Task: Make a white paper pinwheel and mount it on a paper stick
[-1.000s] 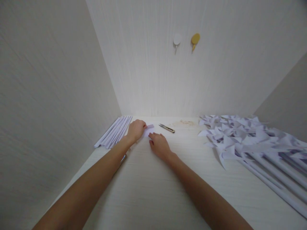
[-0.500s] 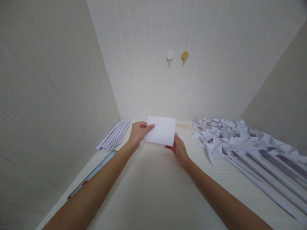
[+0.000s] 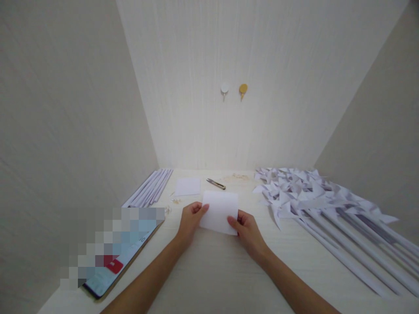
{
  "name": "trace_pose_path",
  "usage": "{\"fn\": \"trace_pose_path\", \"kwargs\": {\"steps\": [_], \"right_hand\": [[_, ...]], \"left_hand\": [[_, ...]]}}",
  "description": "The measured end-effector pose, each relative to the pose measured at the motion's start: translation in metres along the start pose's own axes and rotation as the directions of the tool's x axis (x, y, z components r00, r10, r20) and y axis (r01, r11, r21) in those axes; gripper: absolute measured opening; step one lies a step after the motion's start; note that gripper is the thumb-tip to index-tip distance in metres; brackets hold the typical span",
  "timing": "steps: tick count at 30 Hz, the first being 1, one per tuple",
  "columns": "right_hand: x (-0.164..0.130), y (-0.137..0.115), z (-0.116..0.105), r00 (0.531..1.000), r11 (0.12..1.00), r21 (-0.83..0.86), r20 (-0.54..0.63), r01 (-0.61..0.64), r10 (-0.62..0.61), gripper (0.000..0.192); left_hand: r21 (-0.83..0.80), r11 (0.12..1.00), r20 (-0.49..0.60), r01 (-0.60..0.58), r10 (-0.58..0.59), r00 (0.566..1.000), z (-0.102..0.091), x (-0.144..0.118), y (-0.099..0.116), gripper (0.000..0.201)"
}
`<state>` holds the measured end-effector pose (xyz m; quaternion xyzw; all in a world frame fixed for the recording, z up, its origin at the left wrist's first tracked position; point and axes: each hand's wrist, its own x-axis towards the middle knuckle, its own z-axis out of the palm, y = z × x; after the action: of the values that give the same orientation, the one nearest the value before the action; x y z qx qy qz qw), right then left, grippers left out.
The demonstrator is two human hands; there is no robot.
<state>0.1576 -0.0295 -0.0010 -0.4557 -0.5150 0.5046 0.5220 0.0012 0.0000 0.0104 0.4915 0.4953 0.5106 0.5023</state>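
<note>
The white paper sheet (image 3: 220,212) is held between my two hands, just above the pale wooden table (image 3: 209,270), near its middle and tilted up toward me. It is a plain rectangle, with no visible fold or mark on the side facing me.

My left hand (image 3: 190,220) grips the sheet's left edge: the thumb lies across the front face, the other fingers are curled behind it, pinching the paper. My right hand (image 3: 248,230) grips the lower right corner in the same manner, thumb on the front, fingers tucked behind. Both forearms reach in from the bottom of the view.

Beyond the sheet, flat on the table, lies a second, smaller white paper (image 3: 187,186). Just to its right is a small pair of snips (image 3: 216,184) with a tan handle, apart from both papers. A few small pale scraps (image 3: 176,201) lie between the flat paper and my left hand; a light patch of debris (image 3: 236,177) sits further back near the wall.

Along the left wall, a bundle of rolled white paper sticks (image 3: 149,187) lies side by side. Nearer me on the left lies a flat device (image 3: 121,257), its face blurred out. The right side holds a heap of white paper pinwheels (image 3: 307,192), their long sticks running toward the right edge.

On the back wall, two hooks are fixed side by side: one white hook (image 3: 224,89), one yellow hook (image 3: 242,89).
</note>
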Motion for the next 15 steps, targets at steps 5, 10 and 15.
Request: {"fn": "trace_pose_path", "kwargs": {"steps": [5,10,15], "right_hand": [[-0.001,-0.0027,-0.001,1.0,1.0,0.004,0.001,0.013,-0.013,0.03],[-0.0012,-0.0013,-0.0001,0.998,0.999,-0.022,-0.057,-0.037,0.036,0.033],[0.0009,-0.0075,-0.0074,0.997,0.99,0.139,-0.082,0.024,-0.013,0.031]], "left_hand": [[-0.055,0.998,0.079,0.021,-0.016,0.997,-0.0035,0.0002,-0.0043,0.035],[0.013,0.999,0.054,-0.048,0.047,0.997,-0.0041,-0.0016,-0.005,0.033],[0.087,0.995,0.034,-0.059,0.056,0.998,-0.0096,0.0004,-0.003,0.032]]}}
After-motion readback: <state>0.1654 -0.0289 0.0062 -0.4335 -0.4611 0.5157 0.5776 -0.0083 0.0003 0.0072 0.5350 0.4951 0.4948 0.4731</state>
